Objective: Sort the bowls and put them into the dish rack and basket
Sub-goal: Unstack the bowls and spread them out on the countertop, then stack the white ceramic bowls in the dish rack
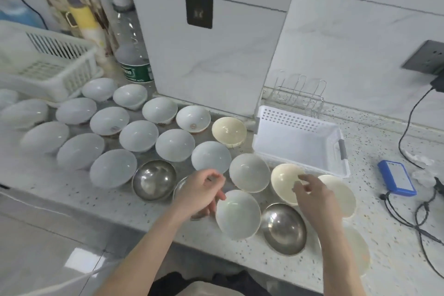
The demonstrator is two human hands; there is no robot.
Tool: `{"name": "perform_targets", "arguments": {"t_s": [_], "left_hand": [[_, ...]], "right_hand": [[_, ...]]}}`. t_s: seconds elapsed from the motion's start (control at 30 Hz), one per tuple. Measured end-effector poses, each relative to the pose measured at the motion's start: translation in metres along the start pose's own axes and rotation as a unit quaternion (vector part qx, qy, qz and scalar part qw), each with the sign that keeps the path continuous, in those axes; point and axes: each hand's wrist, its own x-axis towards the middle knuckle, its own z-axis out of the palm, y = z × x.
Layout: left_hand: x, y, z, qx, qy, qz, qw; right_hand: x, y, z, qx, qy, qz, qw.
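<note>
Many bowls sit upright on the speckled counter [374, 132], none sorted yet by the look of it: pale blue-white ones spread across the left and middle, cream ones toward the right, steel ones along the near edge. Left hand [200, 193] hovers over the near middle, fingers loosely curled, holding nothing; it partly hides a steel bowl under it, and its fingertips are just beside the rim of the near white bowl [237, 215], contact unclear. Right hand [312, 196] hangs over the cream bowl [286, 182], fingers half bent, empty, seems just above the rim, not gripping. White perforated basket [300, 138] is empty, just beyond the cream bowl, far and slightly right of the right hand; its long axis runs left-right. Wire dish rack [299, 95] stands behind the basket against the wall, also empty. Key relation: right hand is clearly nearer both basket and rack; likely move is to grip the cream bowl and carry it a short way away from the body. A slotted white crate [48, 65] sits far left, a steel bowl [283, 228] near right.
</note>
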Motion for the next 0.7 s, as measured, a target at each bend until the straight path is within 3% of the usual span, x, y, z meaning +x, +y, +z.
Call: {"name": "perform_targets", "arguments": {"t_s": [0.33, 0.5, 0.7], "left_hand": [[-0.05, -0.093, -0.241, -0.076, 0.137, -0.065, 0.986], [-0.066, -0.122, -0.303, -0.122, 0.17, -0.101, 0.973], [-0.045, -0.125, -0.35, -0.186, 0.217, -0.095, 0.954]], "right_hand": [[-0.095, -0.205, 0.189, 0.057, -0.169, -0.113, 0.977], [-0.126, -0.26, 0.243, 0.079, -0.261, -0.117, 0.955], [-0.109, -0.302, 0.265, 0.099, -0.286, -0.105, 0.947]]}}
